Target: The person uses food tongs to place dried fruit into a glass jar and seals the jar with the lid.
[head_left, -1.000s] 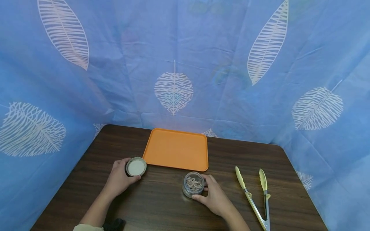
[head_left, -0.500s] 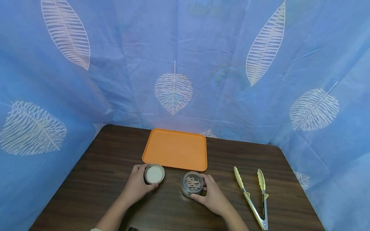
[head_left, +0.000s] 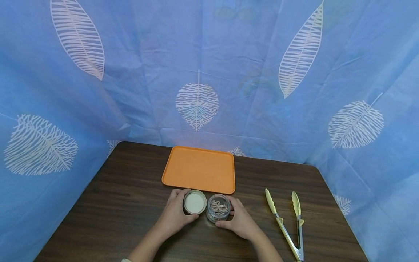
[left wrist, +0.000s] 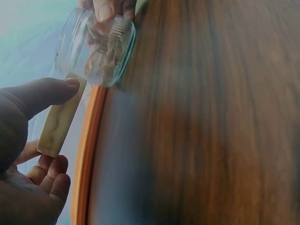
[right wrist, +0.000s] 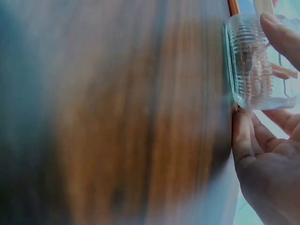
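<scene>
A round lid point(head_left: 195, 202) with a pale inner face turned up is held by its edge in my left hand point(head_left: 172, 215), between thumb and fingers. In the left wrist view the lid point(left wrist: 61, 119) looks like a thick cream-coloured disc seen edge-on. Just right of it, my right hand point(head_left: 240, 220) grips a clear glass jar point(head_left: 214, 217) that stands on the table. Several small tan, twisted pieces point(head_left: 218, 207) lie inside the jar. Through the ribbed glass of the jar point(right wrist: 255, 65), the right wrist view shows these pieces too. The jar's mouth is uncovered.
Behind both hands lies an orange tray point(head_left: 199, 169) on the dark wooden table point(head_left: 108, 203). Tongs point(head_left: 294, 233) with pale yellow tips rest spread apart on the right. A blue cloth with white leaf prints point(head_left: 147, 91) hangs around the table's back and sides.
My left hand has carried the lid rightward and slightly nearer to me, from beside the tray's left corner to close beside the jar. The right hand and jar have stayed in place.
</scene>
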A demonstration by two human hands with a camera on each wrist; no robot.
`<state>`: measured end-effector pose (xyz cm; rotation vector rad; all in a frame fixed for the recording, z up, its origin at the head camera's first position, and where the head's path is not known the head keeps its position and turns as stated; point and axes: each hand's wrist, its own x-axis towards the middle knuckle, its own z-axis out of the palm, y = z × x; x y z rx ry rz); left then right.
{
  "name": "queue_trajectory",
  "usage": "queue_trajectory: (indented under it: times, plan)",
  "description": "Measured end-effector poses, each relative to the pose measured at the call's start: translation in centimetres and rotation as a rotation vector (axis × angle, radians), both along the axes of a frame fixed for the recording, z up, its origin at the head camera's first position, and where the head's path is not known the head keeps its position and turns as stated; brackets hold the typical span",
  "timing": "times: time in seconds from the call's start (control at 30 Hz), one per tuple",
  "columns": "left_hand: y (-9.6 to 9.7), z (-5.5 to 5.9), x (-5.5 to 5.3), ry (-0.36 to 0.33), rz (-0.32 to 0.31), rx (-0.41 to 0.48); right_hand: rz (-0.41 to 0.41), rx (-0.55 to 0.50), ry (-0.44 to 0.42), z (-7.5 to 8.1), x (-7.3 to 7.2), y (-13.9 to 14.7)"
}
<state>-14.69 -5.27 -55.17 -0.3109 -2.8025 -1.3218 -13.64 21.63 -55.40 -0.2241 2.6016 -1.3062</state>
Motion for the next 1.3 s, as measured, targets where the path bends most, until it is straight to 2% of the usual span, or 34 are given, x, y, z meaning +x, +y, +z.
queue_trajectory:
  times: [0.13,0.37,0.6,0.73,0.87,1.0,1.2,1.3]
  plan:
    - [0.4,0.4,0.2,0.022,-0.004,-0.005,-0.009,0.001,0.015,-0.1,0.0,-0.3]
    - [0.7,1.0,0.4,0.017,-0.001,0.004,-0.046,0.019,0.019,-0.1,0.1,-0.4]
    - [0.7,1.2,0.5,0.025,-0.012,-0.057,-0.074,0.048,0.011,-0.1,0.3,-0.4]
    - [0.5,1.3,0.6,0.032,-0.027,-0.062,-0.085,0.041,0.025,0.2,0.6,-0.5]
    - [0.2,1.4,0.4,0.023,-0.045,-0.019,-0.11,0.012,0.043,0.7,1.0,-0.5]
    - [-0.2,1.9,0.2,0.009,-0.083,0.061,-0.149,-0.013,0.063,1.1,1.4,-0.6]
    - [-0.7,2.7,0.0,-0.01,-0.202,0.218,-0.183,-0.024,0.11,1.7,2.2,-0.9]
    - [-0.8,3.1,-0.2,-0.03,-0.27,0.265,-0.181,-0.02,0.13,2.0,2.7,-1.2]
